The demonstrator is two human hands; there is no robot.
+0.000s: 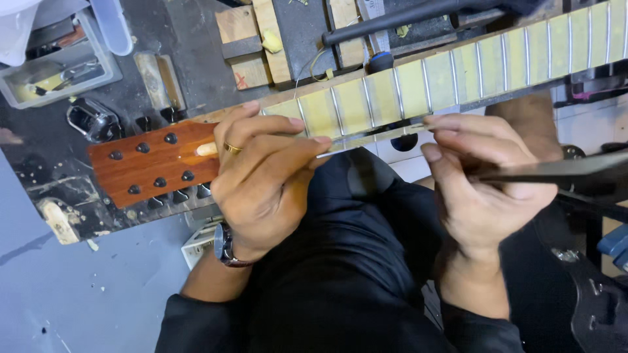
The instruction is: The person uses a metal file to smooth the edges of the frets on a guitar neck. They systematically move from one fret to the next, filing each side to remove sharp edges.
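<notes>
A guitar neck [458,68] lies across a dark bench, its fretboard covered in yellowish tape between metal frets. The reddish wooden headstock [150,163] is at the left. My left hand [261,180], with a ring and wristwatch, pinches the tip of a thin flat metal file [366,136] against the near edge of the neck by the first frets. My right hand [484,189] grips the other end of the file by its dark handle [556,171].
Wooden blocks [252,42] and a black bar [405,16] lie on the bench behind the neck. A clear plastic box [55,68] sits at the upper left. My dark-clothed lap [353,261] is below, grey floor [78,287] to the left.
</notes>
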